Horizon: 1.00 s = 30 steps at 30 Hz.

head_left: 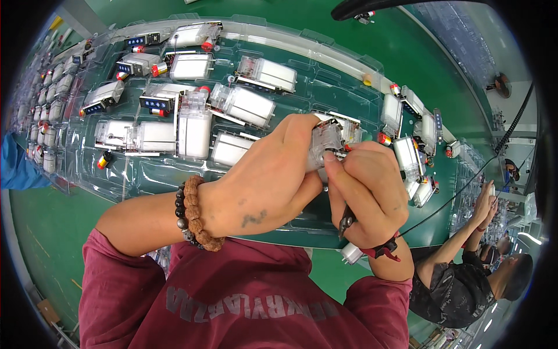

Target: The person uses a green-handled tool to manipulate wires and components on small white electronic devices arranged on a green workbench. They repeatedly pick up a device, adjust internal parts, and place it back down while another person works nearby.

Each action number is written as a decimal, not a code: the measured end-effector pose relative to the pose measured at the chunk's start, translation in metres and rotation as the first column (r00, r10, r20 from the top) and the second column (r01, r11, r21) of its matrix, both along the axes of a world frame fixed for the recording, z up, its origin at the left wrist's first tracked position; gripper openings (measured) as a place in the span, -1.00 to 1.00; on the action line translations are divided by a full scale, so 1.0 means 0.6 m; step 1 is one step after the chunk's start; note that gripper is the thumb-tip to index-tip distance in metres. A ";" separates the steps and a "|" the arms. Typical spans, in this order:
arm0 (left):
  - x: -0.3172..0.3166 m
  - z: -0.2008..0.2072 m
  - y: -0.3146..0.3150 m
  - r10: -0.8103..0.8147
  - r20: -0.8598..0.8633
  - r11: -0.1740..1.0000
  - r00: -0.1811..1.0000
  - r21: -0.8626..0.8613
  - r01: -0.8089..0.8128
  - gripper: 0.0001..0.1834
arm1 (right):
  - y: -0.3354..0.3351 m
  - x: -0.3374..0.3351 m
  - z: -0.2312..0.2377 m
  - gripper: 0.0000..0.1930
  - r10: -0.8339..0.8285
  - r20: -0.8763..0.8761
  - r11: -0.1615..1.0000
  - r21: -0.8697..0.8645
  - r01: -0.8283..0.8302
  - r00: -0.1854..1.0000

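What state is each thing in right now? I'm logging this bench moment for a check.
Left hand: gripping the clear plastic part.
Right hand: pinching the same part, a dark tool tucked in the palm.
Clear tray: lying flat, partly filled with white units.
White unit: seated in the tray.

A factory assembly line. A long green worktop (407,52) runs through the scene, covered end to end with clear plastic trays (325,81) holding rows of identical small white-and-clear units (195,131) with red and blue parts. More filled trays (49,99) stretch away on the left. Another person (465,273) works at the same line on the right, under cables (511,128) and further workstations.
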State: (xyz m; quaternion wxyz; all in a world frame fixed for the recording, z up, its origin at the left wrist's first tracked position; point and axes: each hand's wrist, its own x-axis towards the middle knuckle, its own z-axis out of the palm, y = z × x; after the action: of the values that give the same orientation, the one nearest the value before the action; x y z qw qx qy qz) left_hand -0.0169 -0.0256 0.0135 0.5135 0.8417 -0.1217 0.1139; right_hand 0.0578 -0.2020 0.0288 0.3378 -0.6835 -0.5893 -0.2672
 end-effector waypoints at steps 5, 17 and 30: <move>-0.002 0.001 -0.001 0.008 0.003 0.999 1.000 0.038 -0.008 -0.41 | 0.000 0.001 0.001 -0.55 0.027 -0.014 1.000 -0.001 -0.027 1.000; -0.002 0.002 -0.006 0.022 0.017 0.998 1.000 0.055 -0.023 -0.41 | 0.004 -0.006 0.005 -0.59 -0.040 -0.092 0.999 0.012 0.042 0.995; -0.002 0.001 -0.002 -0.006 0.013 1.000 1.000 0.020 0.006 -0.41 | -0.003 0.002 0.000 -0.53 -0.037 0.018 0.999 0.014 0.037 0.999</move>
State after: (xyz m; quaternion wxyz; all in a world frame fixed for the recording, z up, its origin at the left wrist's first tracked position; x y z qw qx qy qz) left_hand -0.0181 -0.0269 0.0142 0.5045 0.8457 -0.1290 0.1167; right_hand 0.0589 -0.2037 0.0286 0.3323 -0.6895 -0.5776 -0.2837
